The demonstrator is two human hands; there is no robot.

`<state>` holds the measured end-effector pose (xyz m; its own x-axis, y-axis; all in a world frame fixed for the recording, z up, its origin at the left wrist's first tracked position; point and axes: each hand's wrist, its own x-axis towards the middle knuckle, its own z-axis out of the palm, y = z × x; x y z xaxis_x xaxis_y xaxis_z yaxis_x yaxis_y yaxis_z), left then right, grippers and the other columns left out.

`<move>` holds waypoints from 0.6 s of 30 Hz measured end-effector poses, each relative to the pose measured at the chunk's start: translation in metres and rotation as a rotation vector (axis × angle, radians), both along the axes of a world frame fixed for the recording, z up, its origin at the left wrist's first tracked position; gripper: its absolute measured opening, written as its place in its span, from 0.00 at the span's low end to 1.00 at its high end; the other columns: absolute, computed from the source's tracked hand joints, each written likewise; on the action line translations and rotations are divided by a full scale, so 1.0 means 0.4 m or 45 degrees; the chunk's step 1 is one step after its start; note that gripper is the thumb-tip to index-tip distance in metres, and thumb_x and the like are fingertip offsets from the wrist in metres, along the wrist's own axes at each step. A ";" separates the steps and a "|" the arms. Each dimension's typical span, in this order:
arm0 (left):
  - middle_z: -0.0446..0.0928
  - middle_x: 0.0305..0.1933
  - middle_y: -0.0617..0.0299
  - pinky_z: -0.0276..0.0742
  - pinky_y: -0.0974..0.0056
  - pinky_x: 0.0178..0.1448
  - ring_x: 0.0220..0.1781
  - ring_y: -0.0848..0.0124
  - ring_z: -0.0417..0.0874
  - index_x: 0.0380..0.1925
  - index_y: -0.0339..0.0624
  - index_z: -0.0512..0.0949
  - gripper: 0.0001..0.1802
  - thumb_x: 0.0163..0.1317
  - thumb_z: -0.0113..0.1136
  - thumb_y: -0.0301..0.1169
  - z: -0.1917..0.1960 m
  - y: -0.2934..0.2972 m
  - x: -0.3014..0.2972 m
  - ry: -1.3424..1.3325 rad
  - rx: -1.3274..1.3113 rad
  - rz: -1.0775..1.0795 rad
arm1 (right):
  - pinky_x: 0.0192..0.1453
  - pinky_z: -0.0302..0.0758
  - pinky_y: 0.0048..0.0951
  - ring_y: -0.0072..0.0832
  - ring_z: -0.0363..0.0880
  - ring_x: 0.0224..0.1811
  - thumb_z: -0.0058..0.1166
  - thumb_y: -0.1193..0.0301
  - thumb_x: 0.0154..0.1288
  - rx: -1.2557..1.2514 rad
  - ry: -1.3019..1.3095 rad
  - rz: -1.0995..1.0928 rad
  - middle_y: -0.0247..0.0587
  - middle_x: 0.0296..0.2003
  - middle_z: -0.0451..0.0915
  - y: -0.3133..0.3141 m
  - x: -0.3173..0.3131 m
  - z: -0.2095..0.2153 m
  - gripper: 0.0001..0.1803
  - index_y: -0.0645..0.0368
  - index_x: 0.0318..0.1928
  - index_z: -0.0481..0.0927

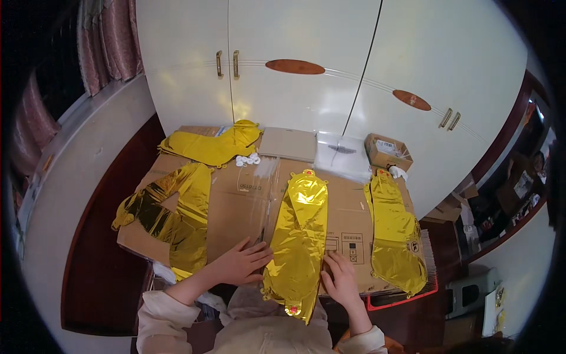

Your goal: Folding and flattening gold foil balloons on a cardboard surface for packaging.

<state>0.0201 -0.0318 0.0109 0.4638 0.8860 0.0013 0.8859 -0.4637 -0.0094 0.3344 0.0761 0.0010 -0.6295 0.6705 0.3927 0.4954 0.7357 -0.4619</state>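
Note:
A flat, uninflated gold foil balloon (298, 236) lies lengthwise in front of me on cardboard, its near end hanging over the edge. Small red spots mark both its ends. My left hand (240, 264) rests open at its left edge, fingers spread and tips at the foil. On the opposite edge my right hand (340, 278) is open too, fingers stretched out along the foil and cardboard. To the left lies an angular gold foil balloon (191, 215); another flat one (396, 236) lies to the right. A stack of gold foil balloons (206, 146) sits at the far left.
The cardboard (236, 206) forms the work surface. Behind stand a grey-brown flat board (288, 144), clear plastic bags (343, 158) and a small open carton (388, 151). White round pieces (247, 159) lie near the stack. White cabinets (295, 29) close the back; a grey stool (471, 292) stands right.

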 end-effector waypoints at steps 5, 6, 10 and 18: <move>0.61 0.73 0.55 0.47 0.43 0.76 0.76 0.59 0.57 0.69 0.40 0.60 0.39 0.68 0.45 0.58 -0.021 -0.027 -0.007 -0.060 0.060 0.046 | 0.69 0.60 0.50 0.53 0.65 0.65 0.56 0.68 0.62 -0.078 -0.017 0.010 0.52 0.57 0.74 -0.002 -0.006 -0.003 0.25 0.61 0.59 0.73; 0.62 0.73 0.54 0.48 0.43 0.76 0.76 0.59 0.57 0.69 0.39 0.61 0.40 0.68 0.45 0.58 -0.023 -0.029 -0.007 -0.071 0.067 0.053 | 0.69 0.60 0.50 0.53 0.65 0.65 0.56 0.68 0.62 -0.095 -0.017 0.023 0.52 0.57 0.74 -0.004 -0.011 0.001 0.25 0.61 0.59 0.73; 0.62 0.72 0.53 0.47 0.42 0.76 0.77 0.60 0.57 0.67 0.39 0.63 0.40 0.67 0.46 0.59 -0.017 -0.031 0.003 -0.049 0.092 0.059 | 0.70 0.59 0.52 0.52 0.64 0.66 0.57 0.67 0.61 0.000 -0.013 0.008 0.50 0.57 0.74 0.000 -0.025 -0.007 0.24 0.58 0.58 0.74; 0.67 0.69 0.53 0.50 0.38 0.73 0.75 0.63 0.60 0.61 0.36 0.71 0.40 0.63 0.51 0.60 -0.019 -0.026 0.061 -0.093 0.266 0.046 | 0.72 0.54 0.56 0.40 0.66 0.67 0.55 0.62 0.64 0.161 -0.309 0.066 0.37 0.59 0.75 0.026 -0.017 -0.003 0.20 0.50 0.56 0.78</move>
